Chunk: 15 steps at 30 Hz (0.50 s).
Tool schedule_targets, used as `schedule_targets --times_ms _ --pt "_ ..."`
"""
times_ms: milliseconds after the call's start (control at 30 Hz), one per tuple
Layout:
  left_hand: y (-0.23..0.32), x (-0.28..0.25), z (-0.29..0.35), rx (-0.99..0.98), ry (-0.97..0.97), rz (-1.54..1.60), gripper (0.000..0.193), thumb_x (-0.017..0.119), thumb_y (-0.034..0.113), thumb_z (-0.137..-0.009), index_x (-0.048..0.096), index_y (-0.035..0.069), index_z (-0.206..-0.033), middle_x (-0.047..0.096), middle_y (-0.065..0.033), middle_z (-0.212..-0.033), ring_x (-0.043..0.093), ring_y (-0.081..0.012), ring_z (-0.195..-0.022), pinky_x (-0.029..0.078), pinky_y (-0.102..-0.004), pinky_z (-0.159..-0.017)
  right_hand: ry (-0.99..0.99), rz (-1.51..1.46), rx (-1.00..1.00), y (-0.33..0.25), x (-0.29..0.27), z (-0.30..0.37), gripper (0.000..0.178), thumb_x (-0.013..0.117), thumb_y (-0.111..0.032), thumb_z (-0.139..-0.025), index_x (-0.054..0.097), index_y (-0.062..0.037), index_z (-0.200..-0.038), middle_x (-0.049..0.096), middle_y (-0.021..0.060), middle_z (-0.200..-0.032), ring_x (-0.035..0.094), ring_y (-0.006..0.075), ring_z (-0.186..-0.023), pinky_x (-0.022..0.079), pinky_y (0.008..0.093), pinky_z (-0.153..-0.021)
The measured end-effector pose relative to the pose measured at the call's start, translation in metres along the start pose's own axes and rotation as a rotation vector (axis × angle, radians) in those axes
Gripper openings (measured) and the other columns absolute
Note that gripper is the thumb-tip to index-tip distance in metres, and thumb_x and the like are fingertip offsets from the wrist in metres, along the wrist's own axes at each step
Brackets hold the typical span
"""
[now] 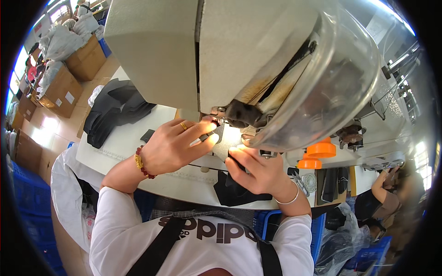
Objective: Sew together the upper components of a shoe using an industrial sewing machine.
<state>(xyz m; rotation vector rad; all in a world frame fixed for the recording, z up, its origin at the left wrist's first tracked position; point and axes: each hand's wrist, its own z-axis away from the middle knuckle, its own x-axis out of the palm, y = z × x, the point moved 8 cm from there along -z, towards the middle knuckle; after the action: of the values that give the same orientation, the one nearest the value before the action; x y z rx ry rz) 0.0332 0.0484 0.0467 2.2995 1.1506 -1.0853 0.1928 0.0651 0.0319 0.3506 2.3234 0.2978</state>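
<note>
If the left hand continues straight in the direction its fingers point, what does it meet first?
Probably the needle area of the sewing machine: the left hand points right along the black workpiece toward it. Depth is unclear.

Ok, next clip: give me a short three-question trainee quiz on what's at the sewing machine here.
1. True or false: both hands are on the black piece under the sewing machine head.
2. Which wrist wears the red bead bracelet? A) left B) right C) neither
3. What colour are the two cones standing on the table to the right of the machine?

Key:
1. True. The left hand pinches it near the needle; the right hand presses on it from the front.
2. A. The right wrist has a thin silver bangle.
3. Orange.
</note>
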Motion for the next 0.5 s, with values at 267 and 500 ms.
schedule_targets --times_ms 267,500 --pt "0.0017 -0.0024 -0.0021 0.085 0.009 0.03 0.022 0.07 0.009 -0.072 0.065 0.004 -0.094 0.065 -0.0069 -0.105 0.07 -0.0177 -0.084 0.058 -0.0295 -0.066 0.021 0.064 -0.072 -0.0113 -0.0073 -0.009 0.021 0.077 -0.007 -0.069 0.071 -0.0132 -0.089 0.071 0.0013 -0.095 0.067 0.0139 -0.082 0.053 0.0262 -0.063" --pt "-0.0026 -0.0026 -0.0056 0.022 -0.018 -0.012 0.026 0.07 0.009 -0.071 0.068 0.005 -0.097 0.066 -0.0041 -0.104 0.068 -0.0168 -0.076 0.053 -0.0264 -0.057 0.036 0.066 -0.13 -0.0068 -0.0054 -0.0081 0.021 0.077 -0.004 -0.068 0.071 -0.0116 -0.087 0.07 0.0021 -0.092 0.069 0.0224 -0.084 0.057 0.0357 -0.071"
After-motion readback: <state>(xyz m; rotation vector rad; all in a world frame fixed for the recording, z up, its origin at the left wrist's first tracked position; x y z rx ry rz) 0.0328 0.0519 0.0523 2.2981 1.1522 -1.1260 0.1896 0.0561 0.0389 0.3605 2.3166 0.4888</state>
